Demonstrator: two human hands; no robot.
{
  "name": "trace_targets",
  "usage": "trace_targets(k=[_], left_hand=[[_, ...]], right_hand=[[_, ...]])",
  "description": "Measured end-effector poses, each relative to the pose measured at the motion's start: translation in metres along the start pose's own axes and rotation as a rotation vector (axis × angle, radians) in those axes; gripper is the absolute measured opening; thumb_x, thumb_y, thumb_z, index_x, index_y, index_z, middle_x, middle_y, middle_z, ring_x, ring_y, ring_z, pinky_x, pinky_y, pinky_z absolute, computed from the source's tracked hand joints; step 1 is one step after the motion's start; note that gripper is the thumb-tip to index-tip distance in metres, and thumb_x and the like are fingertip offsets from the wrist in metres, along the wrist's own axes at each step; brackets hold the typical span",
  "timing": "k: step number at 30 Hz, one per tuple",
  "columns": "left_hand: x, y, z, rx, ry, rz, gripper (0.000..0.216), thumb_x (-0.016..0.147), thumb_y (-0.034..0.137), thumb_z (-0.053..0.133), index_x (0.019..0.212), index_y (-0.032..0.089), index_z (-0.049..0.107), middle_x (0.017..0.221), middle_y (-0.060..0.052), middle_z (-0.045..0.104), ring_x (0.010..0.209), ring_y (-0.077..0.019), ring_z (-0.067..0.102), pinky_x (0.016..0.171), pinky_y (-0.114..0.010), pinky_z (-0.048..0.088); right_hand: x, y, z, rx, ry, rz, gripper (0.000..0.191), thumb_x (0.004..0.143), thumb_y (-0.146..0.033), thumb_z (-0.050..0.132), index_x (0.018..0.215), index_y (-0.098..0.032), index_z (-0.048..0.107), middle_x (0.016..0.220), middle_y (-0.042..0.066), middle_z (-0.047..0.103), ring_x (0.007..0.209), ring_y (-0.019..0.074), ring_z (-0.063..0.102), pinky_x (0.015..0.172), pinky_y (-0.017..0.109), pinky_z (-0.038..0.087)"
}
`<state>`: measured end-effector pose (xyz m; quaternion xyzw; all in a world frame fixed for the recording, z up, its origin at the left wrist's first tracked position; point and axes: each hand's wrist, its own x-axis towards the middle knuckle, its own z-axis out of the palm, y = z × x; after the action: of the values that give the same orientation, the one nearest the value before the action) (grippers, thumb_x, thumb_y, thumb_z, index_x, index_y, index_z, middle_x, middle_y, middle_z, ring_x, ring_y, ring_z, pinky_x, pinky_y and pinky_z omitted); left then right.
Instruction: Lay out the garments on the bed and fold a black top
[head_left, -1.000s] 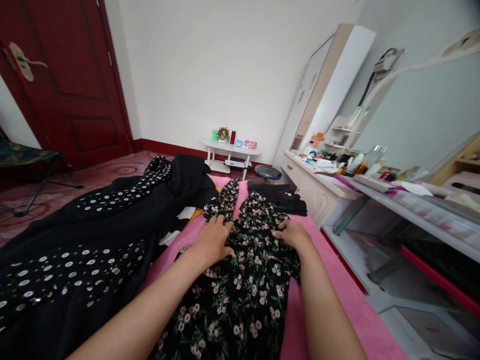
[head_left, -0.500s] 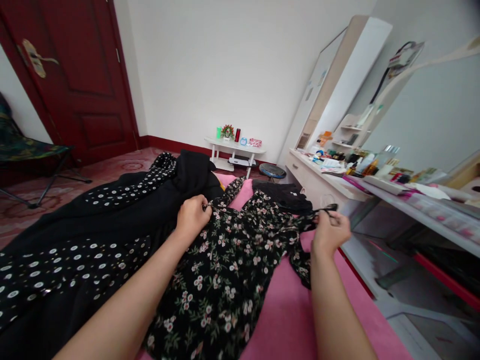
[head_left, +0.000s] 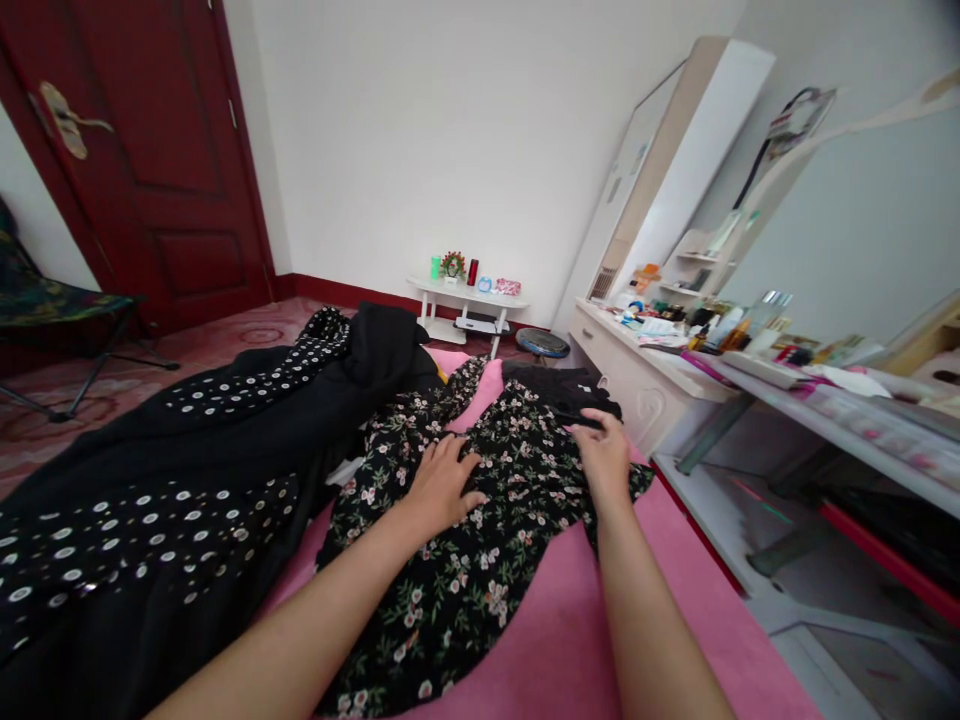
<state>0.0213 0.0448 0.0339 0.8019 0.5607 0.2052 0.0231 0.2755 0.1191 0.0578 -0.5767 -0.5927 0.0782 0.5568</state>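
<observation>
A black dress with small pink and white flowers (head_left: pixel 480 560) lies spread on the pink bed cover (head_left: pixel 600 640) in front of me. My left hand (head_left: pixel 442 485) rests flat on its upper left part, fingers stretched out. Over the dress's upper right part lies my right hand (head_left: pixel 604 455), palm down with the fingers extended, close to a small dark garment (head_left: pixel 559 390) at the far end of the bed. Neither hand holds anything.
A large black garment with white dots (head_left: pixel 150 500) covers the bed's left side. A cluttered white dresser (head_left: pixel 675 365) with a mirror stands on the right. A small white table (head_left: pixel 469 300) stands by the far wall, with a red door (head_left: pixel 150 160) and a folding chair (head_left: pixel 45 310) at left.
Half a second ago both hands pinched the dress's shoulder corners and held them apart. Now they have let go and lie open on the flattened dress.
</observation>
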Motion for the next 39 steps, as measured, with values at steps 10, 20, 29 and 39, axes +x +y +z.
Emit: trace_targets(k=[10, 20, 29, 39], left_hand=[[0.005, -0.013, -0.018, 0.126, 0.215, -0.306, 0.056, 0.086, 0.041, 0.053, 0.136, 0.019, 0.039, 0.148, -0.017, 0.028, 0.129, -0.0323, 0.037, 0.101, -0.043, 0.036], [0.002, -0.003, -0.038, -0.372, -0.401, -0.171, 0.02, 0.076, 0.025, 0.056, 0.093, 0.018, 0.065, 0.09, -0.002, 0.067, 0.085, -0.0191, 0.062, 0.075, -0.026, 0.048], [-0.023, 0.067, -0.045, -0.426, -0.885, 0.394, 0.033, 0.072, 0.049, 0.063, 0.062, 0.019, 0.053, 0.051, 0.006, 0.044, 0.046, -0.0114, 0.043, 0.042, -0.023, 0.031], [-0.094, 0.043, -0.091, -0.268, -0.462, 0.013, 0.088, 0.057, 0.053, 0.076, 0.137, 0.033, 0.044, 0.146, -0.009, 0.035, 0.13, -0.0372, 0.035, 0.107, -0.05, 0.029]], right_hand=[[-0.022, -0.013, 0.014, -0.668, -0.638, 0.171, 0.038, 0.073, -0.045, 0.062, 0.107, -0.027, 0.066, 0.105, 0.007, 0.067, 0.1, 0.0274, 0.062, 0.081, 0.037, 0.045], [-0.012, -0.011, 0.007, -0.457, -0.26, 0.121, 0.024, 0.072, -0.032, 0.055, 0.091, -0.025, 0.067, 0.078, 0.001, 0.069, 0.073, 0.0209, 0.063, 0.064, 0.027, 0.043], [-0.016, -0.014, 0.017, -0.4, -0.448, -0.015, 0.046, 0.073, -0.044, 0.062, 0.111, -0.018, 0.06, 0.116, 0.012, 0.06, 0.1, 0.0232, 0.06, 0.084, 0.032, 0.045], [-0.033, -0.065, 0.019, -0.718, -0.751, 0.165, 0.094, 0.075, -0.081, 0.029, 0.141, -0.013, 0.033, 0.127, 0.023, 0.055, 0.115, 0.0367, 0.053, 0.092, 0.048, 0.039]])
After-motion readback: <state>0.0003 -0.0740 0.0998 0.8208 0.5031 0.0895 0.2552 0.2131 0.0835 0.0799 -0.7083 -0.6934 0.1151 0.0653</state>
